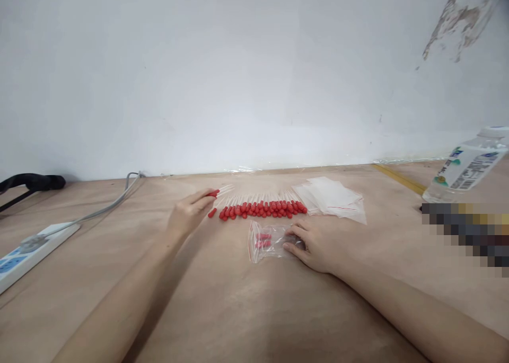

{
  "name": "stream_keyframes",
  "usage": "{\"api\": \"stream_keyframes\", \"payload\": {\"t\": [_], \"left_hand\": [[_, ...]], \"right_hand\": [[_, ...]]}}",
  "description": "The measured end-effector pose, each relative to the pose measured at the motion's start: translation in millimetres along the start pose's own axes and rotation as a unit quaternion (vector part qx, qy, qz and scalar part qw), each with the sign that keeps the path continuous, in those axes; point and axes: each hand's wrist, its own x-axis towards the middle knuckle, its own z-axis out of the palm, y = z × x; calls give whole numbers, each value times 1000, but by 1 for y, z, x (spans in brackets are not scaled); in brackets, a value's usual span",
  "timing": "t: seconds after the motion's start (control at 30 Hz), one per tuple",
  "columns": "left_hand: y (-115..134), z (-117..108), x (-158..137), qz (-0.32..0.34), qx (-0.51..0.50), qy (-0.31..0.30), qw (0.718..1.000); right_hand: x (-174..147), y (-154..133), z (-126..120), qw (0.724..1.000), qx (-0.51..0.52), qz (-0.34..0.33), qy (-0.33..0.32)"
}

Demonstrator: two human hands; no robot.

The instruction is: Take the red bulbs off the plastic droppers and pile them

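Here, left hand (186,213) pinched round red-tipped sticks (213,193).

Wall (222,76), one, pale grey-white, plain, spanning the far side; brownish scuffed patch (463,20) high at right. Table (222,310), one, brown top, meeting wall; shiny clear film (254,170) along the join. Power strip (43,250), white and blue, at left; grey cord (107,209) leading toward wall. Light soft, diffuse.
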Motion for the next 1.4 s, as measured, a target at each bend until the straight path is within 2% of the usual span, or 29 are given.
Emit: {"api": "stream_keyframes", "payload": {"t": [0.1,0.3,0.4,0.57,0.67,0.77,0.87,0.97,1.03,1.1,1.17,1.2,1.27,1.4], "left_hand": [[-1,22,5,57,26,-66,996],[9,49,9,109,65,-126,984],[16,54,7,101,93,-123,983],[15,58,11,53,50,-62,995],[17,63,18,26,25,-49,998],[31,72,24,16,8,-68,998],[50,79,26,19,25,-120,992],[65,76,24,24,17,-133,991],[70,68,20,4,-17,-90,996],[72,58,12,-53,-57,-22,997],[76,48,1,-107,-100,9,989],[79,44,-6,-121,-124,-2,985],[87,40,-20,-126,-176,-61,974],[102,41,-36,-168,-260,-157,938]], "right_hand": [[0,4,6,1000,8,-7,13],[-1,9,13,999,27,-18,23],[-1,9,13,999,27,-20,21],[-1,8,13,999,32,-12,22],[-1,8,13,999,32,-16,23],[0,8,13,999,23,-18,20],[0,9,14,999,23,-19,23],[0,8,13,999,24,-21,23],[-1,7,10,999,20,-20,17],[-1,6,6,1000,14,-18,11],[-1,6,4,1000,9,-20,12],[-2,6,4,1000,7,-22,14],[-1,7,7,1000,10,-22,17],[0,10,13,999,40,-28,21]]}}
